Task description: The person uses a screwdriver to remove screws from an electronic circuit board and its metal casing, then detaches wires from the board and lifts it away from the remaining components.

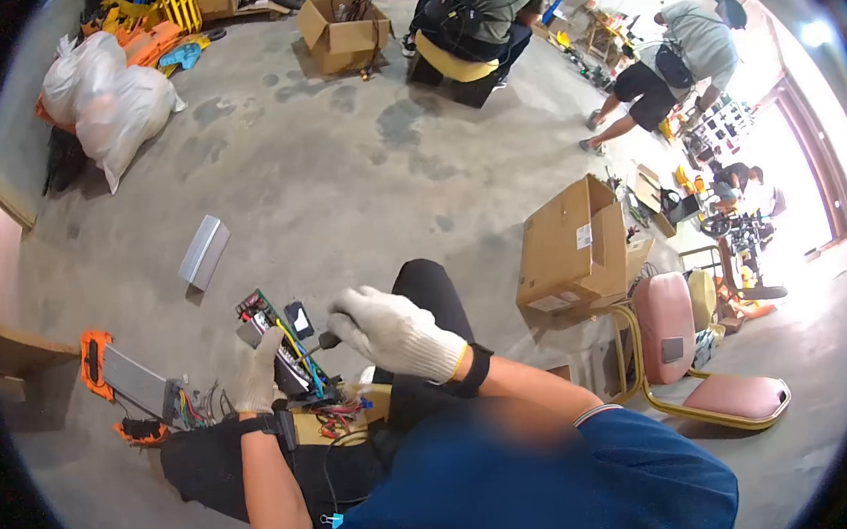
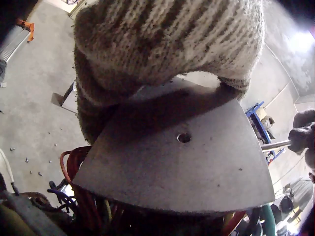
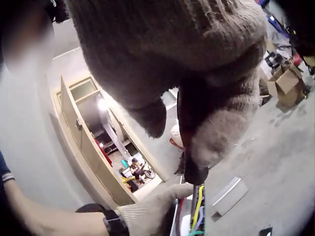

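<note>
In the head view my gloved left hand [image 1: 259, 373] grips a circuit board unit [image 1: 259, 304] with a metal back and colored wires. The left wrist view shows its flat metal plate [image 2: 206, 167], with a hole in it, under the gloved fingers. My gloved right hand [image 1: 399, 336] holds a screwdriver [image 1: 328, 340] by its dark handle, its tip end toward the unit. In the right wrist view the handle [image 3: 196, 174] points down at the yellow wire [image 3: 198, 209] along the unit. Loose wires [image 1: 341, 420] bunch below the unit, over my lap.
A silver metal casing [image 1: 207, 253] lies on the floor ahead. To the left is a grey casing with orange ends [image 1: 138, 379]. A cardboard box [image 1: 568, 241] and a pink chair [image 1: 665, 327] stand on the right. Other people [image 1: 692, 54] work farther off.
</note>
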`<move>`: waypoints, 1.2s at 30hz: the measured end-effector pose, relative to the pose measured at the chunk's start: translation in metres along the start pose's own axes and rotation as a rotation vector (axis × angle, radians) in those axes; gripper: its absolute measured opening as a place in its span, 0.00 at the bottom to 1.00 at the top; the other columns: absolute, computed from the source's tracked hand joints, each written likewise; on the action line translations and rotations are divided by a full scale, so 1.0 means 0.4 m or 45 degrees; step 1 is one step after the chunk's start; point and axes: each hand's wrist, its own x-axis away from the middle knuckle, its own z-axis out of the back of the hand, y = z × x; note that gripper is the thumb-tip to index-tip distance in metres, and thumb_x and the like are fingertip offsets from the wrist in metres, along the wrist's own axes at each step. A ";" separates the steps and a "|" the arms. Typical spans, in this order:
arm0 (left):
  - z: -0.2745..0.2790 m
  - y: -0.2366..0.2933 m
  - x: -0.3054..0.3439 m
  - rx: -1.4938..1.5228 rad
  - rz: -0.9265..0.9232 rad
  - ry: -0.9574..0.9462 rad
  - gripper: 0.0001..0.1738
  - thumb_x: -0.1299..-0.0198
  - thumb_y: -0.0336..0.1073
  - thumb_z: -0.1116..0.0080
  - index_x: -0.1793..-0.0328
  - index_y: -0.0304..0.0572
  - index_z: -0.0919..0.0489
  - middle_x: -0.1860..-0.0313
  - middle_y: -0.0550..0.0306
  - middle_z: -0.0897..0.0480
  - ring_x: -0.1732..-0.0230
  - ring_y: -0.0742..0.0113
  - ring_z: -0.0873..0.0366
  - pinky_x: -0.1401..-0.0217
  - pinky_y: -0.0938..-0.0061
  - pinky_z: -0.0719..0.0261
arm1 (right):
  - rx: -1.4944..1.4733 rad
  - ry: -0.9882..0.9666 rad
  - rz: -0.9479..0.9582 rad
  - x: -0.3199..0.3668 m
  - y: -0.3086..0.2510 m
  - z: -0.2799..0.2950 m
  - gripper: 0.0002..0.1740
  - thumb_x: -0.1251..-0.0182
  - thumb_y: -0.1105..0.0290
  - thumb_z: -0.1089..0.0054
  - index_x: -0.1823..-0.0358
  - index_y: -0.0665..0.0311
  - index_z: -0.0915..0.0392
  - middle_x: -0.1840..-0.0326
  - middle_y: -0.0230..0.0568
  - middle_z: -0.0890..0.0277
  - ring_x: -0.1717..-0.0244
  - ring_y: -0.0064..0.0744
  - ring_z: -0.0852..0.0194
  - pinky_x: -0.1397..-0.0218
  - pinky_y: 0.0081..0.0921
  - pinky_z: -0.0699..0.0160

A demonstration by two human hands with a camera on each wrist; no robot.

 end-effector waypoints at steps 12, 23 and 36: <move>0.004 -0.033 -0.016 -0.060 -0.050 0.052 0.26 0.34 0.52 0.30 0.43 0.36 0.15 0.51 0.56 0.13 0.55 0.65 0.16 0.47 0.64 0.18 | 0.018 -0.029 0.010 -0.002 0.013 -0.009 0.18 0.25 0.68 0.34 0.36 0.60 0.18 0.45 0.51 0.18 0.42 0.57 0.09 0.37 0.45 0.10; 0.010 -0.019 -0.021 -0.152 -0.062 0.148 0.28 0.38 0.53 0.28 0.45 0.36 0.14 0.54 0.55 0.13 0.55 0.64 0.16 0.48 0.63 0.17 | -0.051 0.076 0.100 -0.003 0.012 -0.019 0.16 0.24 0.66 0.33 0.40 0.63 0.17 0.46 0.52 0.17 0.46 0.57 0.09 0.39 0.45 0.09; -0.006 -0.073 -0.030 0.277 0.169 0.007 0.31 0.39 0.59 0.24 0.48 0.36 0.11 0.65 0.54 0.11 0.72 0.62 0.12 0.77 0.61 0.20 | -0.116 0.207 0.261 -0.004 0.028 -0.019 0.15 0.28 0.71 0.30 0.43 0.69 0.15 0.52 0.51 0.11 0.49 0.44 0.08 0.42 0.37 0.11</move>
